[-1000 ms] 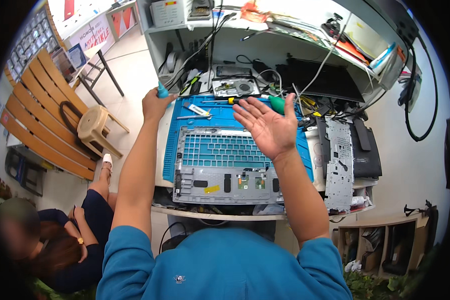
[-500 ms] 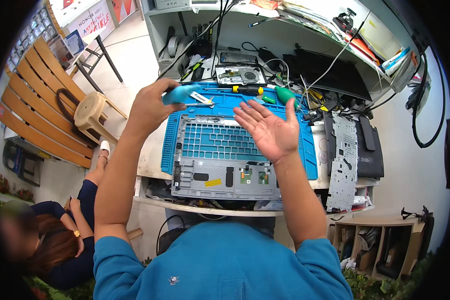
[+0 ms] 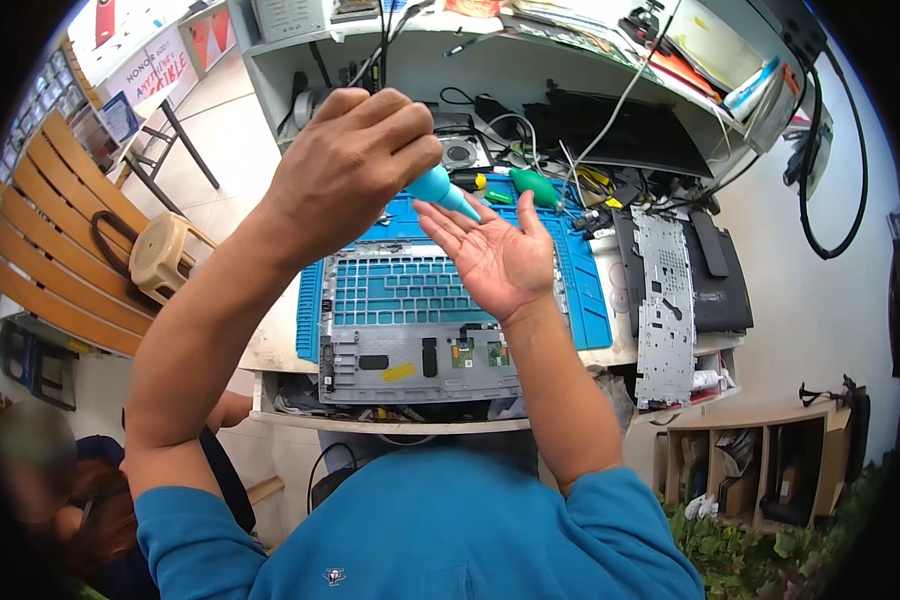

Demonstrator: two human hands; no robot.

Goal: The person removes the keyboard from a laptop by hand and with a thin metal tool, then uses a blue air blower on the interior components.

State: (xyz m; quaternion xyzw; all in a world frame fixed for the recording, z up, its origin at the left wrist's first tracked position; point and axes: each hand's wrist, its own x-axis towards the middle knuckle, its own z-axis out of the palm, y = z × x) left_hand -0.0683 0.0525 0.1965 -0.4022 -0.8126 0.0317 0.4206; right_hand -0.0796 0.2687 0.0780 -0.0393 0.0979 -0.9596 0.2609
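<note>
My left hand (image 3: 355, 160), raised over the mat's far left part, is closed around a light-blue squeeze bottle (image 3: 432, 187) with a tapered tip. The tip points down toward the palm of my right hand (image 3: 500, 258); I cannot tell whether they touch. That palm faces up with its fingers stretched out and nothing visible on it. Beneath both hands a grey laptop cover (image 3: 370, 380) with cut-out key openings lies on a blue repair mat (image 3: 592, 300). My right hand and forearm hide its right part.
A perforated metal plate (image 3: 665, 320) and a black laptop part (image 3: 720, 290) lie to the right. A green air-blower bulb (image 3: 536, 187), tools and cables crowd the far side beneath a shelf. At left are a plastic stool (image 3: 165, 255), a wooden bench (image 3: 65, 260) and a seated person.
My left hand has moved right and tipped the bottle so its tip points at my right palm. The view has shifted slightly, and the seated person has changed position.
</note>
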